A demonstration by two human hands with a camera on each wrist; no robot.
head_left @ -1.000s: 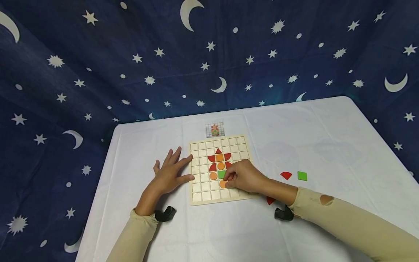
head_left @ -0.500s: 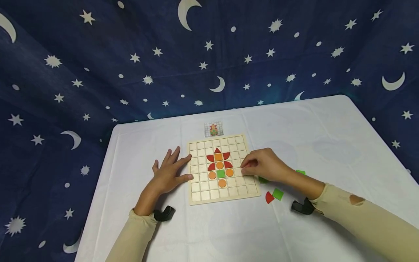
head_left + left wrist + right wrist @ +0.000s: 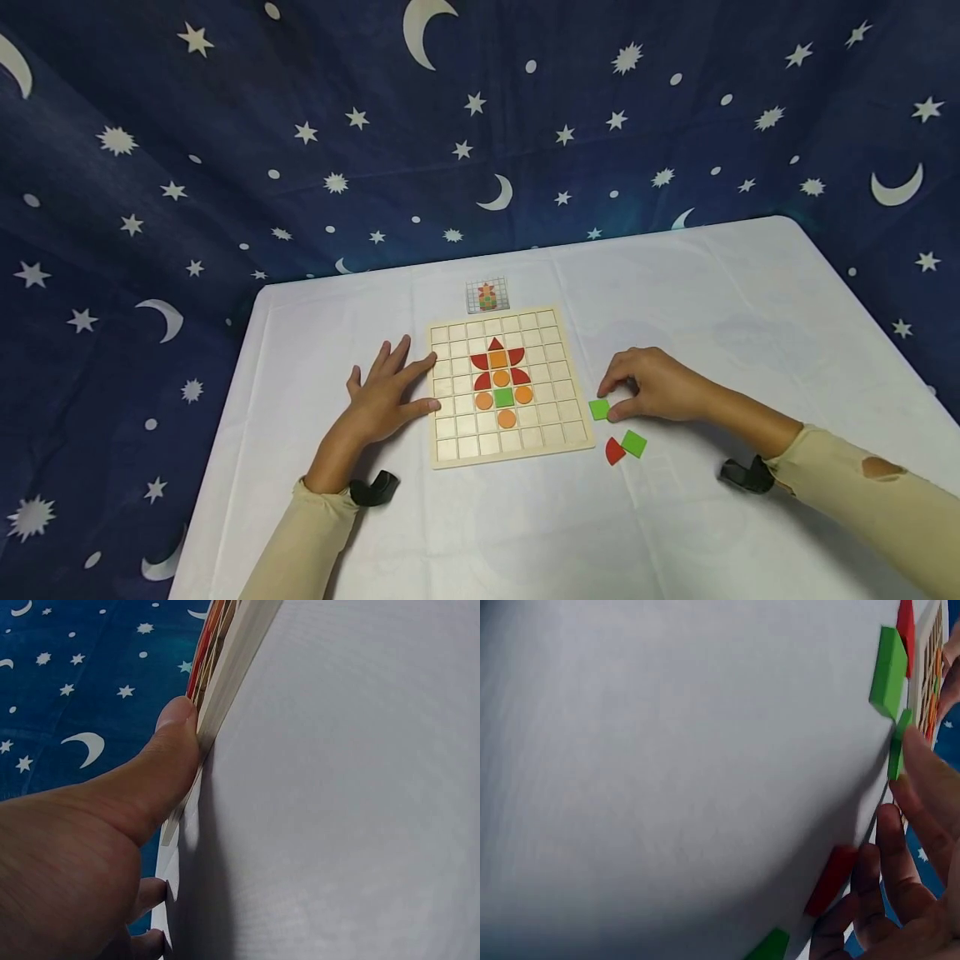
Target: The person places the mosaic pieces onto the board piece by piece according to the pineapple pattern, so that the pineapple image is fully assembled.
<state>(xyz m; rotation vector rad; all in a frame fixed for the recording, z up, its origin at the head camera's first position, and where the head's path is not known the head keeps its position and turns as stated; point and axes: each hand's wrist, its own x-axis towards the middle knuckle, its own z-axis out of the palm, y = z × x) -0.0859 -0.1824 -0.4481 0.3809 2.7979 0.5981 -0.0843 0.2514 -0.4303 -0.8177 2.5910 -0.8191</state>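
Observation:
My left hand lies spread at the left edge of the gridded wooden board, forefinger and thumb touching its rim. In the left wrist view the thumb presses against that rim. To the right of the board, my right hand has thumb and forefinger at the edges of a green square tile, pinching it on the cloth; the right wrist view shows the tile between them. On the board, red pieces, orange discs, an orange square and a green square form a figure.
A red wedge and another green square lie near the board's lower right corner. Under the right hand, a red piece and a green piece show in the right wrist view. Behind the board is a small pattern card.
My right hand has left the board and moved right to the green tile beside it. An orange disc, earlier hidden by that hand, shows right of the board's green square. The left hand stays put.

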